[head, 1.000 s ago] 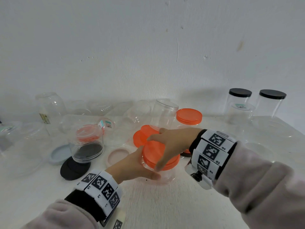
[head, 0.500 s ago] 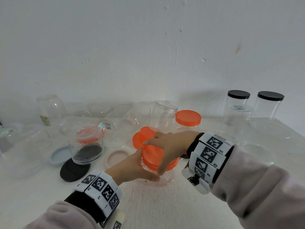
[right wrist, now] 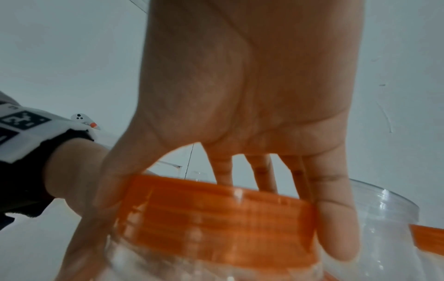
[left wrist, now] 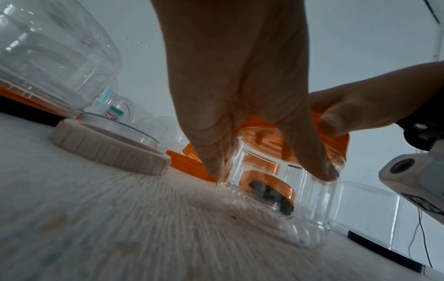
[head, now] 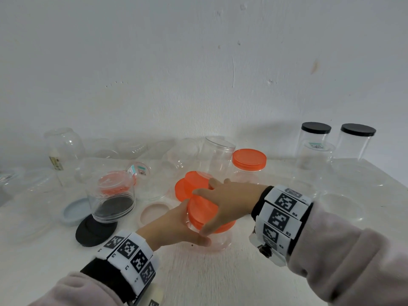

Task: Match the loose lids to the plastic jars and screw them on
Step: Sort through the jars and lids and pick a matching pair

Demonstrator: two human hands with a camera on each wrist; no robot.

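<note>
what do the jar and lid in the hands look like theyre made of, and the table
Jar: clear, glossy plastic by the look; you see straight through it and it carries sharp glints.
Lid: orange plastic, slightly translucent, with a ridged side; semi-gloss.
Table: white and matte with a fine streaked grain; probably painted or laminated board, but the look leaves that open.

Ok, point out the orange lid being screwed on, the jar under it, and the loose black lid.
orange lid (head: 202, 212): head view, bare top face.
clear jar (left wrist: 310, 205): left wrist view, side wall.
black lid (head: 88, 235): head view, front part.
</note>
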